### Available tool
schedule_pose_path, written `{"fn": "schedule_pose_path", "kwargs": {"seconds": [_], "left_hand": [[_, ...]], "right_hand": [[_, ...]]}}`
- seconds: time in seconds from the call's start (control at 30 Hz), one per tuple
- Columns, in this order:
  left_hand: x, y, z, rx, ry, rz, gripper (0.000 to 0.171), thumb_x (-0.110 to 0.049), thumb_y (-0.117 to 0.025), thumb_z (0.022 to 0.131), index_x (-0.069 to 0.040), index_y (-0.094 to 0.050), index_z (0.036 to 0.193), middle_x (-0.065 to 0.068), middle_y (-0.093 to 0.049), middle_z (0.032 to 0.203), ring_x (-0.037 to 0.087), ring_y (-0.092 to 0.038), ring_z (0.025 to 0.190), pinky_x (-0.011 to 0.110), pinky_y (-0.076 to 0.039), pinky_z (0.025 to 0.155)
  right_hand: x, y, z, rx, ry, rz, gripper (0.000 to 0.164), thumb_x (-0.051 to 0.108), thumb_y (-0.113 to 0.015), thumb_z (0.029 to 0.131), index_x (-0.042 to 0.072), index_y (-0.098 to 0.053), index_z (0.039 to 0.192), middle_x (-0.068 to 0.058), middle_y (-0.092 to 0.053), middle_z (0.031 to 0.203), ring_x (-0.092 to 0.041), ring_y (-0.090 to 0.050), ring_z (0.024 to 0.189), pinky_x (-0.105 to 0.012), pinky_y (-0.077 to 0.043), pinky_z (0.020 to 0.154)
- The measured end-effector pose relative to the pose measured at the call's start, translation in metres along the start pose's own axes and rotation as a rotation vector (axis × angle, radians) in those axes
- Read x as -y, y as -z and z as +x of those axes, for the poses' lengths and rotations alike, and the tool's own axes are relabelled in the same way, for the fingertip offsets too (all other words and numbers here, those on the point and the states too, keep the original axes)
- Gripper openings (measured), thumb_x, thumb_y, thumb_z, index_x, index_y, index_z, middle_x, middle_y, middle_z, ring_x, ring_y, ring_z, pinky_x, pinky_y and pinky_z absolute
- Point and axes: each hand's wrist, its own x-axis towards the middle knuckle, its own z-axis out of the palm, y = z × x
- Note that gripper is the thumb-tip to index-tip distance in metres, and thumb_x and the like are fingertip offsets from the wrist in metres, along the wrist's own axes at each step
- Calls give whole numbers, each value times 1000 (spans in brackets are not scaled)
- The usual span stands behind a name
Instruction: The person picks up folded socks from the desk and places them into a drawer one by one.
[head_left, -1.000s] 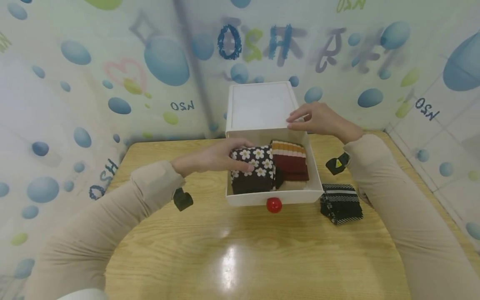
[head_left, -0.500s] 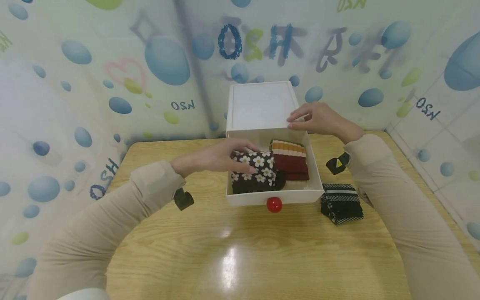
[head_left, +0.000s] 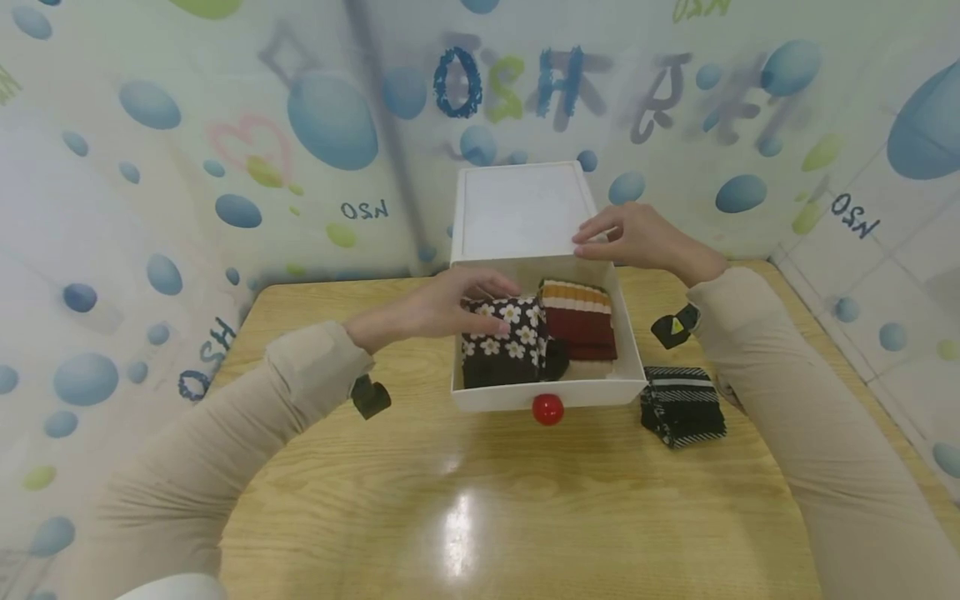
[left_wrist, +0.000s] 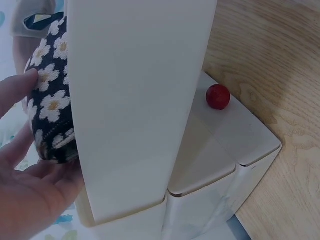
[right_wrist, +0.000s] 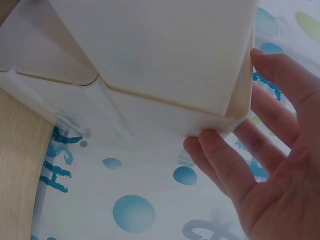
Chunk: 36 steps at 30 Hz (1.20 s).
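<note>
A pair of folded black socks with white daisies (head_left: pixel 513 354) lies in the left half of a pulled-out white drawer (head_left: pixel 487 399). My left hand (head_left: pixel 438 310) holds these socks, its thumb across them and its fingers at their far edge. In the left wrist view, the daisy socks (left_wrist: pixel 52 92) sit between thumb and fingers, beside the drawer's wall (left_wrist: pixel 135 115). Maroon socks with ochre and cream bands (head_left: pixel 581 329) lie in the right half. My right hand (head_left: pixel 647 242) grips the near right top corner of the white drawer cabinet (head_left: pixel 525 212); its thumb and fingers span the corner.
Folded black-and-white striped socks (head_left: pixel 682 408) lie on the wooden table (head_left: pixel 480 500), right of the drawer. A red knob (head_left: pixel 548 409) sticks out from the drawer front. Another red knob (left_wrist: pixel 218 96) shows on a lower drawer. Behind stands a patterned wall (head_left: pixel 405 192).
The left hand and the daisy socks have shifted slightly; the socks' right edge now stands a little further left, and the hand's fingers have lifted and spread. The right hand stays on the cabinet corner.
</note>
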Motion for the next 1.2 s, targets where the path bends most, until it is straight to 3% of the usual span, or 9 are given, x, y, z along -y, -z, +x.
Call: {"fn": "schedule_pose_path", "kwargs": {"seconds": [0.47, 0.87, 1.03, 1.2], "left_hand": [[8, 1, 6, -93, 47, -12, 37, -9, -63, 82, -4, -53, 117, 8, -57, 111, 20, -52, 102, 36, -40, 91], [11, 3, 5, -136, 30, -86, 38, -8, -63, 81, -2, -52, 117, 14, -55, 113, 22, -52, 102, 35, -42, 88], [7, 6, 1, -168, -1, -156, 35, -4, -62, 81, 0, -52, 114, 16, -54, 114, 29, -51, 103, 31, -46, 84], [-2, 8, -6, -191, -2, -194, 36, -5, -63, 81, -1, -52, 114, 11, -54, 113, 28, -51, 103, 29, -46, 83]], "right_hand": [[0, 0, 1, 10, -20, 5, 35, 26, -61, 83, 2, -62, 109, -16, -50, 122, -38, -47, 108, -47, -42, 85], [-1, -1, 1, 6, -15, 10, 35, 26, -61, 83, 3, -63, 109, -16, -50, 122, -38, -47, 108, -46, -43, 84], [-2, -1, 2, 9, -19, 14, 36, 27, -61, 83, 3, -62, 109, -15, -50, 123, -38, -47, 108, -46, -43, 84], [-3, -1, 3, 9, -20, 18, 35, 26, -61, 83, 3, -62, 109, -15, -50, 122, -38, -46, 109, -46, -42, 85]]}}
